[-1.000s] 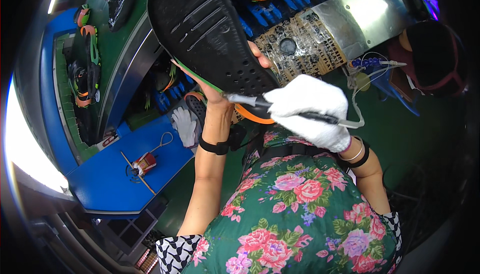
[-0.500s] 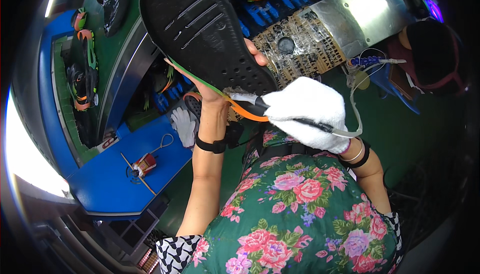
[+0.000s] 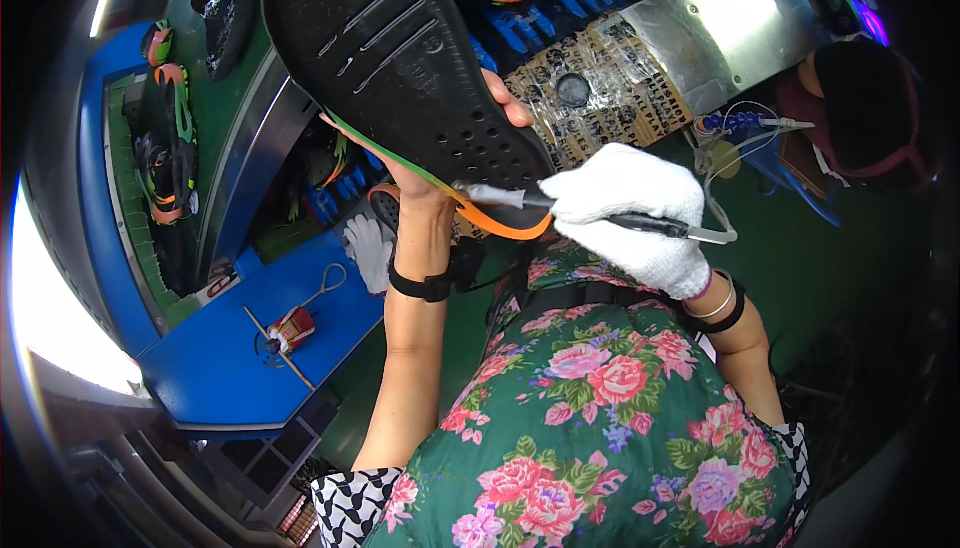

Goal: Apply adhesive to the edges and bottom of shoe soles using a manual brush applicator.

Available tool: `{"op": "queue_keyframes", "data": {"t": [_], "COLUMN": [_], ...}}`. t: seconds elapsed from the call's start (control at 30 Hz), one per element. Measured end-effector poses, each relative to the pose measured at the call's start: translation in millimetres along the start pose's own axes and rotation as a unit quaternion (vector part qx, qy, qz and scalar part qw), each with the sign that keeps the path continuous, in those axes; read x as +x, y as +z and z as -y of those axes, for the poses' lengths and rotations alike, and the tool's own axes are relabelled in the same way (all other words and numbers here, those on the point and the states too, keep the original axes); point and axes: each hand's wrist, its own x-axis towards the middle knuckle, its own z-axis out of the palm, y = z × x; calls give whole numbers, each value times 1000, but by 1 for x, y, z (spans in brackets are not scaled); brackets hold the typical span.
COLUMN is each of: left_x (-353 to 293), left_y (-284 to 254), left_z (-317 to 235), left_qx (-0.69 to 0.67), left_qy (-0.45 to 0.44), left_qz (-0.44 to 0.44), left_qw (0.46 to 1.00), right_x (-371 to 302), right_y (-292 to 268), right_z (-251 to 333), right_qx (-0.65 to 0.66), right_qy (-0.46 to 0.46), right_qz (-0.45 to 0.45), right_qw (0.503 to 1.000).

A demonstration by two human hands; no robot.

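A black shoe sole [image 3: 390, 68] with an orange and green rim is tilted up in front of me, its face with slots and small holes turned toward me. My bare left hand [image 3: 408, 180] grips it from behind, fingertips showing past its right edge. In a white knit glove, my right hand [image 3: 635, 213] is closed around the dark handle of a glue brush [image 3: 495, 196]. A thin tube [image 3: 718, 235] runs from the handle's end. The pale brush tip is at the sole's lower edge, beside the orange rim.
Behind the sole stands a metal machine bed [image 3: 730, 23] with a taped cardboard pad [image 3: 600, 88]. A blue table [image 3: 220, 368] at left carries a wooden-stick tool [image 3: 290, 333] and a white glove [image 3: 370, 251]. More shoe parts [image 3: 165, 168] lie on a green belt. Another person [image 3: 865, 113] is at the right.
The sole has shifted slightly left. My right hand and the brush have moved a little to the right, and the tube's bend has moved with them.
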Motion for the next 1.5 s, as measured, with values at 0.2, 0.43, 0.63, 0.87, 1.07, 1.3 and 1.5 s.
{"op": "queue_keyframes", "data": {"t": [0.2, 0.43, 0.63, 0.87, 1.07, 1.3, 1.5], "left_x": [8, 18, 23, 29, 32, 35, 35], "left_y": [8, 15, 9, 14, 13, 17, 16], "left_z": [-2, 0, -4, -8, -11, -12, -14], "left_qx": [7, -6, 26, 51, 73, 79, 90], "left_qy": [17, 17, 2, 3, 18, 33, 35], "left_qz": [10, 28, 36, 57, 39, 34, 33], "left_qw": [1000, 999, 999, 997, 996, 996, 995], "right_x": [0, 2, 4, 5, 7, 7, 6], "right_y": [-3, -7, -9, -13, -17, -17, -11], "right_z": [3, 0, 2, 0, -3, 3, 10], "right_qx": [-62, 9, -27, -24, -32, -60, -77], "right_qy": [-71, 10, -14, -12, -40, -47, -73], "right_qz": [22, -19, -4, -14, 3, 15, 11], "right_qw": [995, 1000, 1000, 1000, 999, 997, 994]}}
